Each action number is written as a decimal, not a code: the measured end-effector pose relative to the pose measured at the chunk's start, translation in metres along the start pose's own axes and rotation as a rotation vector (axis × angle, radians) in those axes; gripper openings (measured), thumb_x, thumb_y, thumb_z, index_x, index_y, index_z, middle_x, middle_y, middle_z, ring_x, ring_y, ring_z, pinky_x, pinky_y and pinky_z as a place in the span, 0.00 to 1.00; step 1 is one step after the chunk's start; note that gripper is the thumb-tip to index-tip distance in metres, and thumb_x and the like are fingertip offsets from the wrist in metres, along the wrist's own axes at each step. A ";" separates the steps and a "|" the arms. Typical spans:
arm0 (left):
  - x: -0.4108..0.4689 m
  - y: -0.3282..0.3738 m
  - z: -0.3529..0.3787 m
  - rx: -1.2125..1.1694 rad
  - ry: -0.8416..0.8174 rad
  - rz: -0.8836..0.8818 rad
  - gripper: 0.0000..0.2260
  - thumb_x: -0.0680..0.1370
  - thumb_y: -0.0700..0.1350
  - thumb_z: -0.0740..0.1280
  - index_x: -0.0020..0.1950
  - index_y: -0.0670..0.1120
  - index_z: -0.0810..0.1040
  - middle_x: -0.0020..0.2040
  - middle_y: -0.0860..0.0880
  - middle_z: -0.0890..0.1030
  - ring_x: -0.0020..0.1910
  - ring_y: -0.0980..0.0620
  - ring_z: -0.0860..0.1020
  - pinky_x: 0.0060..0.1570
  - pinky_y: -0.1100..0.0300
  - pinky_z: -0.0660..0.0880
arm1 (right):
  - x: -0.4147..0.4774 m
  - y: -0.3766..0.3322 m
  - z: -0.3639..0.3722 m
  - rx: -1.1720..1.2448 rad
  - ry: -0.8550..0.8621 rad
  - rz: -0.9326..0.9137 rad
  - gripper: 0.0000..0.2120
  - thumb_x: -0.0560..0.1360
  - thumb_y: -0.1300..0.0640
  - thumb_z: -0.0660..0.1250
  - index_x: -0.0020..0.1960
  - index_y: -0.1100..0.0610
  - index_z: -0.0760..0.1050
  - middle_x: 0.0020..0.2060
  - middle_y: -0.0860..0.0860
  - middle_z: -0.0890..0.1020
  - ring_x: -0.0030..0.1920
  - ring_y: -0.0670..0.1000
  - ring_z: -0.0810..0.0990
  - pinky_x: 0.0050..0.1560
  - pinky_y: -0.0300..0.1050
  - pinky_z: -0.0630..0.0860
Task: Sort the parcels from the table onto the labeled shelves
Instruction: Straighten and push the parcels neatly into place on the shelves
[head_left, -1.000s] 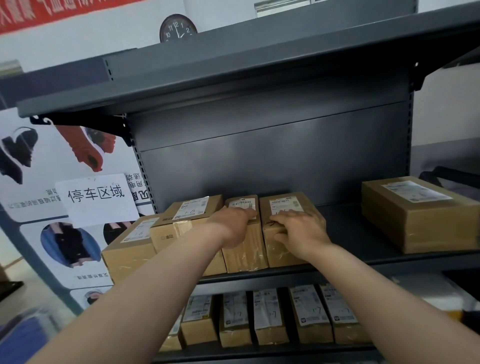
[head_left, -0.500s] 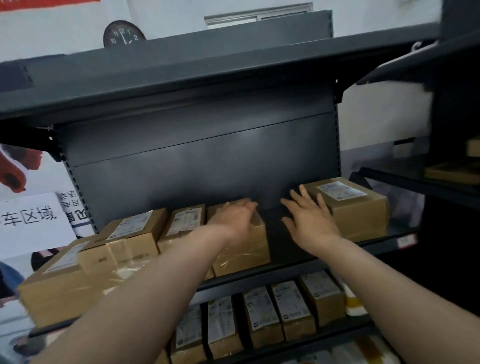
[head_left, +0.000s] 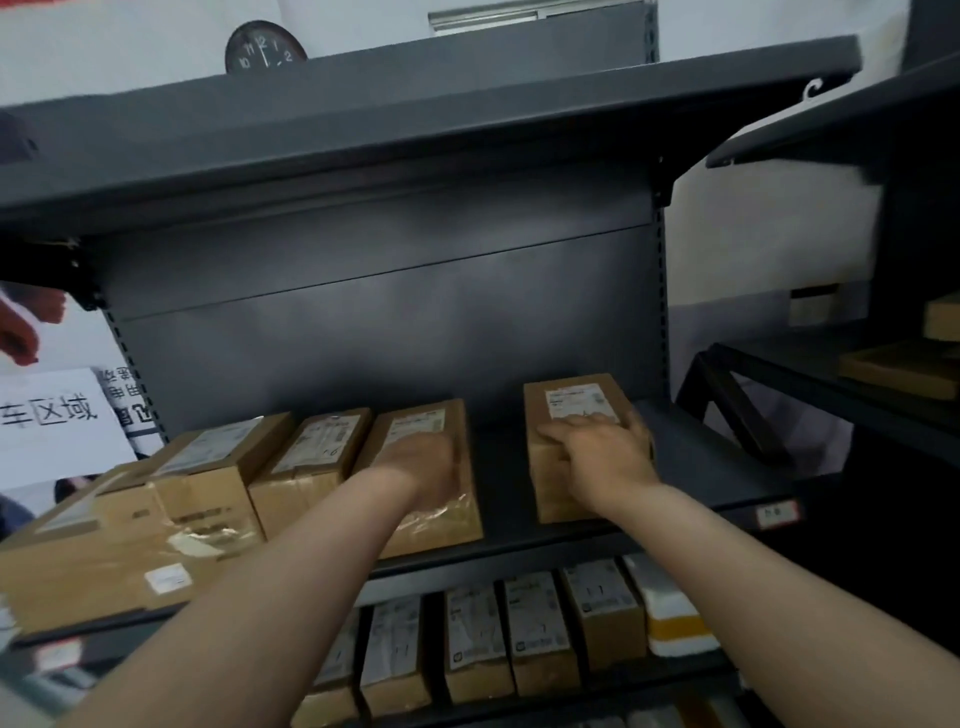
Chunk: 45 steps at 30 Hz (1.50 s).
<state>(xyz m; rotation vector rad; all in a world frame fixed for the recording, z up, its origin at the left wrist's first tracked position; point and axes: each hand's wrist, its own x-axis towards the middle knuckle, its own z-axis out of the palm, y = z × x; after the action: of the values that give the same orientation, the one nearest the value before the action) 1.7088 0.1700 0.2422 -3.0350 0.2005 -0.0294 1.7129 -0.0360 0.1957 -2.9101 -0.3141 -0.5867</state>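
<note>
Parcel (head_left: 571, 410) stands alone on the middle shelf (head_left: 701, 467), my right hand (head_left: 602, 457) gripping it, fingers curled over its edges. Left hand (head_left: 423, 467) lies on the end box (head_left: 415, 423) of the neighbouring row (head_left: 311, 457); blurred, I can't tell its grip.

On a grey shelf (head_left: 501, 478), the left hand (head_left: 423, 470) rests on a taped parcel (head_left: 441, 525); the right hand (head_left: 602, 457) grips a separate parcel (head_left: 576, 402).

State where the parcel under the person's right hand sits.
Head view: the parcel lies on the middle shelf, right of centre, a gap apart from the neighbouring parcel under the left hand.
</note>
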 end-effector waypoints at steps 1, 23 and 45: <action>-0.001 -0.002 0.001 0.000 0.022 0.003 0.20 0.78 0.49 0.65 0.69 0.46 0.71 0.67 0.44 0.75 0.64 0.44 0.74 0.58 0.55 0.71 | 0.003 -0.007 0.005 0.038 0.013 -0.036 0.24 0.76 0.54 0.61 0.70 0.40 0.65 0.69 0.45 0.71 0.69 0.51 0.66 0.70 0.57 0.52; -0.018 -0.009 0.027 -0.105 0.170 0.083 0.32 0.80 0.46 0.63 0.79 0.45 0.49 0.80 0.45 0.52 0.78 0.46 0.52 0.74 0.53 0.53 | -0.020 -0.064 0.031 0.109 0.111 -0.165 0.34 0.76 0.64 0.62 0.77 0.48 0.53 0.78 0.48 0.53 0.77 0.47 0.43 0.74 0.57 0.35; -0.164 -0.122 0.114 -0.099 0.047 0.015 0.31 0.79 0.44 0.64 0.78 0.42 0.53 0.78 0.42 0.56 0.76 0.43 0.56 0.72 0.51 0.58 | -0.147 -0.160 0.083 0.152 -0.130 -0.134 0.24 0.80 0.47 0.58 0.74 0.50 0.63 0.77 0.49 0.57 0.77 0.50 0.48 0.74 0.57 0.49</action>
<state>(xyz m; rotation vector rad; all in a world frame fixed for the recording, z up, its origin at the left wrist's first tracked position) 1.5653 0.3230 0.1386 -3.1331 0.2360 -0.0932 1.5732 0.1092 0.0791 -2.8002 -0.5489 -0.3742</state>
